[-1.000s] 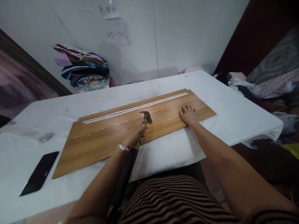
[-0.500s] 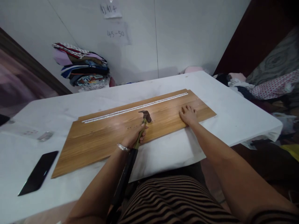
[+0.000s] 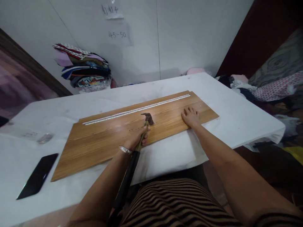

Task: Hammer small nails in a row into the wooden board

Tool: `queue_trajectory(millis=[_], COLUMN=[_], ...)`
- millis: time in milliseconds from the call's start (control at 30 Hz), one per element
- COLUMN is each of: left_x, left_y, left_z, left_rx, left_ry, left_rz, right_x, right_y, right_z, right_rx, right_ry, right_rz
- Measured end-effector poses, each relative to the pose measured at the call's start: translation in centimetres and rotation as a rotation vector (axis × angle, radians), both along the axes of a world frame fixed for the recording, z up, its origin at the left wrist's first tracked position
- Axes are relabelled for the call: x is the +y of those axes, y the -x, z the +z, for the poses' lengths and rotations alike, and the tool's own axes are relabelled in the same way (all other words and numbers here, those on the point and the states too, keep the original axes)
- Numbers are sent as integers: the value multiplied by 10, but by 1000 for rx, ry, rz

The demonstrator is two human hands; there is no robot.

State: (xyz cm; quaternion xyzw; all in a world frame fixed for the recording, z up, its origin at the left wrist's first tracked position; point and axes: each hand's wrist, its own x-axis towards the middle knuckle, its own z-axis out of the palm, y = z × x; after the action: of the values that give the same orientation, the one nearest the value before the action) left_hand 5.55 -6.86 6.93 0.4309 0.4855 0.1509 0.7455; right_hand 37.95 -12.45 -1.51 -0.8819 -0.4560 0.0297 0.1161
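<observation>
A long wooden board (image 3: 99, 142) lies across the white table (image 3: 213, 94). My left hand (image 3: 137, 137) is closed round the handle of a hammer (image 3: 147, 119), close below its dark metal head, which sits on the board by a short row of small dark dots. The long black end of the handle runs back under my forearm. My right hand (image 3: 190, 116) lies flat on the board's right end, fingers spread. A thin white strip (image 3: 136, 109) runs along the board's far edge.
A black phone (image 3: 36, 179) lies at the table's left front, a small clear packet (image 3: 44, 138) behind it. Folded fabrics (image 3: 82, 67) are stacked against the wall at the back left. More cloth is piled to the right of the table.
The hammer head rose slightly and came back down onto the board at the same spot. The right hand has stayed where it was.
</observation>
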Motion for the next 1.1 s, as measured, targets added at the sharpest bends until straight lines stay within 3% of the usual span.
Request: queue_trajectory(millis=[1100], left_x=[1], left_y=[-3], left_z=[5], left_rx=[73], left_ry=[-33], left_rz=[-16], right_x=[1], right_y=[-1], right_z=[-1], right_rx=[6], right_ry=[-8], right_rz=[2])
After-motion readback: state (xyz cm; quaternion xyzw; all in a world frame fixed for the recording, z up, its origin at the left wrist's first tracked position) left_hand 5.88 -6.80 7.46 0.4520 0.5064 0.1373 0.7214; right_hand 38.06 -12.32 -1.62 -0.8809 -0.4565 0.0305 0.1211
